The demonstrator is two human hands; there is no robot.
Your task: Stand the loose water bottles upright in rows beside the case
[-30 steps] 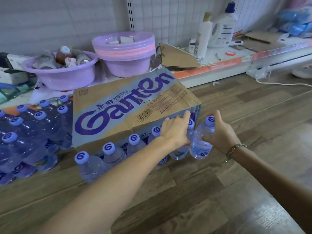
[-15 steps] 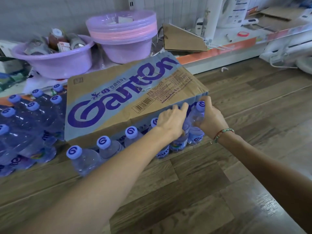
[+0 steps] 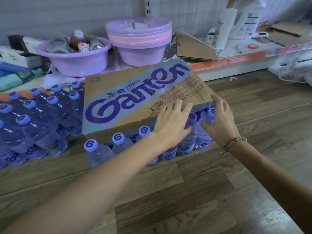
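Two hands work the right end of our row beside the case (image 3: pixel 138 98): our right hand (image 3: pixel 219 122) curls round the end bottle (image 3: pixel 205 132), our left hand (image 3: pixel 172 124) lies spread against its neighbour (image 3: pixel 190 134). Packed this tightly, we judge a sideways nudge could topple the row.

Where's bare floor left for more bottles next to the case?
Free: wood floor in front of the bottle row, and right of the case toward the shelf base. Crowded: left of the case, filled by the bottle cluster; the row's right end, where left hand and right hand rest on bottles.
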